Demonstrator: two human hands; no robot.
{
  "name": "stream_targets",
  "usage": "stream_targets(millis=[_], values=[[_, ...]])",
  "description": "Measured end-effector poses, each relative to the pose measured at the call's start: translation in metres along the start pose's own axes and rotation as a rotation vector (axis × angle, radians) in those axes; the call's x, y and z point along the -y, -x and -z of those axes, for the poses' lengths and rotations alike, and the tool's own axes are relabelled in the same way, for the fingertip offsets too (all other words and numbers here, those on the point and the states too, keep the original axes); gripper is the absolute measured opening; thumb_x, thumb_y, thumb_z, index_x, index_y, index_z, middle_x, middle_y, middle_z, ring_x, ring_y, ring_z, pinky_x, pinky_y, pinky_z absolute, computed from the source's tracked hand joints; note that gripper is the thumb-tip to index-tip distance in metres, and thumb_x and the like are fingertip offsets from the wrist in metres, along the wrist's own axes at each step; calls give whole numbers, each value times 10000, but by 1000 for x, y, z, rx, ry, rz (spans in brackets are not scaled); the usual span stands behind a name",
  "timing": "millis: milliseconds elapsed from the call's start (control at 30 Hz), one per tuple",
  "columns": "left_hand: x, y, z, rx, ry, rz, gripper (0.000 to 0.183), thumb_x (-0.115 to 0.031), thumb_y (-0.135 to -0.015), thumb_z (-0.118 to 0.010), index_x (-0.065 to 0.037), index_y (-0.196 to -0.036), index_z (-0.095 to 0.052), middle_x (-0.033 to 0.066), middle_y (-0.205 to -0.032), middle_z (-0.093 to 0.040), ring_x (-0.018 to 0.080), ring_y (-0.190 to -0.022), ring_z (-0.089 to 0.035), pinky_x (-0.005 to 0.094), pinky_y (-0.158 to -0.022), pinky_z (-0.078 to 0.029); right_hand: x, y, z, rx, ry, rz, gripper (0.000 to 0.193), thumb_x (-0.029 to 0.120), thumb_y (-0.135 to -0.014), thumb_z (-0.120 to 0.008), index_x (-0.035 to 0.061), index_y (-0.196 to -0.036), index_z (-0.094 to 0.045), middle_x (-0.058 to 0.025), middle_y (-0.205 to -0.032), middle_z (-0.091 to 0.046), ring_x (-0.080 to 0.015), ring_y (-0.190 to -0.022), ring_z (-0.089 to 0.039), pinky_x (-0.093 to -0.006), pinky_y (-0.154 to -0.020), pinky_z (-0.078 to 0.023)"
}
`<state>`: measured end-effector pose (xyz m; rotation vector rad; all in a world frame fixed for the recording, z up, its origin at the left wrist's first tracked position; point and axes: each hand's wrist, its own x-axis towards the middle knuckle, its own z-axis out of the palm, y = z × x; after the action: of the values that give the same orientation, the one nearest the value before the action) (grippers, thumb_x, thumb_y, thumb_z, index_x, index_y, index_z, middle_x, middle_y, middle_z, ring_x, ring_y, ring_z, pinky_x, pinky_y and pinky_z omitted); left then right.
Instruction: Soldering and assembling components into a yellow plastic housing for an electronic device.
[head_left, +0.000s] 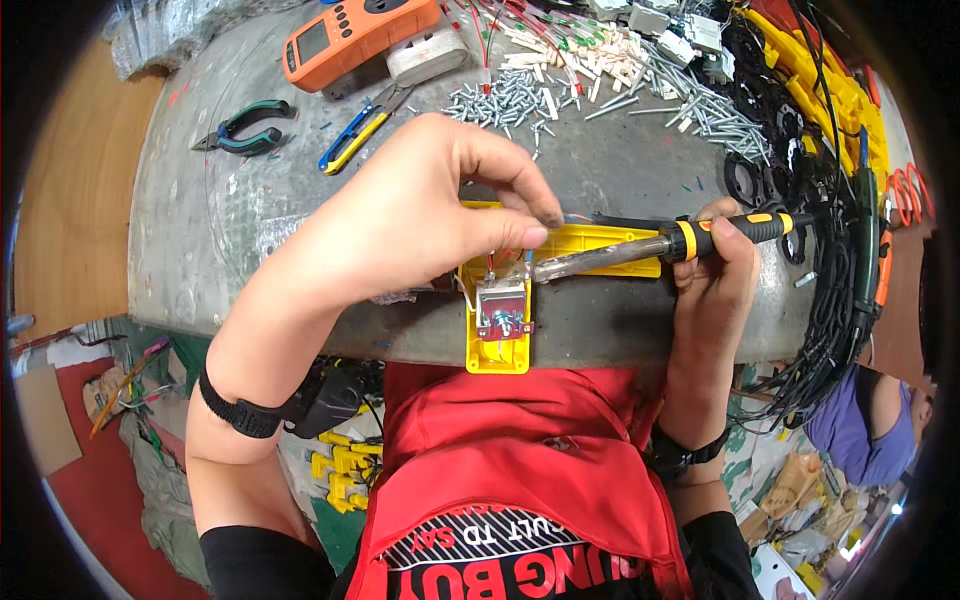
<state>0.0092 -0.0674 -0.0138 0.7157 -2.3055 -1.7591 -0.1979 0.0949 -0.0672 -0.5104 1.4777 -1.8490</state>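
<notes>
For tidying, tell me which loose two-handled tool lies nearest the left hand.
The blue-and-yellow-handled tool; the green-and-black pliers lie farther left.

Below the left hand (440, 200) and right hand (722, 260), pale upside-down lettering (465, 532) is crossing a dark striped band on the person's red top (520, 430); larger red letters (465, 578) are running beneath.

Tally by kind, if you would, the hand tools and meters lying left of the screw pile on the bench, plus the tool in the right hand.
Pliers with teal-and-black handles: 1
Snips with blue-and-yellow handles: 1
Orange meter: 1
Soldering iron, in the right hand: 1
Total: 4
</notes>
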Motion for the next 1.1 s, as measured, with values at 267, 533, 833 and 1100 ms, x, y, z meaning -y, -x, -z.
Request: stream_targets(millis=[267, 533, 833, 1100], values=[[12, 13, -10, -113, -142, -189, 256, 6, -744, -772, -10, -994, -726, 39, -844, -671, 145, -844, -601, 288, -808, -485, 1, 1, 1, -22, -32, -2, 159, 205, -860, -578, 52, -886, -542, -19, -668, -548, -72, -485, -491, -188, -422, -366], [15, 17, -14, -169, -164, -179, 202, 22, -770, -752, -17, -964, -712, 48, -909, -638, 140, -854, -612, 278, -794, -496, 1, 2, 4, -74, -60, 79, 185, 221, -856, -575, 42, -873, -532, -18, -681, -540, -66, -497, -488, -181, -432, -374], [13, 18, -16, -215, -274, -236, 318, 23, -732, -754, -39, -1043, -726, 58, -856, -649, 182, -854, -602, 301, -793, -491, 0, 0, 4, -59, -47, 79, 233, 253, -860, -578, 26, -875, -528, -36, -686, -545, -58, -490, -474, -179, -430, -372], [15, 20, -19, -234, -273, -230, 372, 39, -726, -745, -35, -1089, -709, 45, -827, -656, 171, -827, -589, 301, -802, -474, -2, 2, 2, -79, -71, 89, 218, 240, -858, -570, 30, -880, -517, -39, -723, -531, -62, -514, -483, -175, -442, -377]])
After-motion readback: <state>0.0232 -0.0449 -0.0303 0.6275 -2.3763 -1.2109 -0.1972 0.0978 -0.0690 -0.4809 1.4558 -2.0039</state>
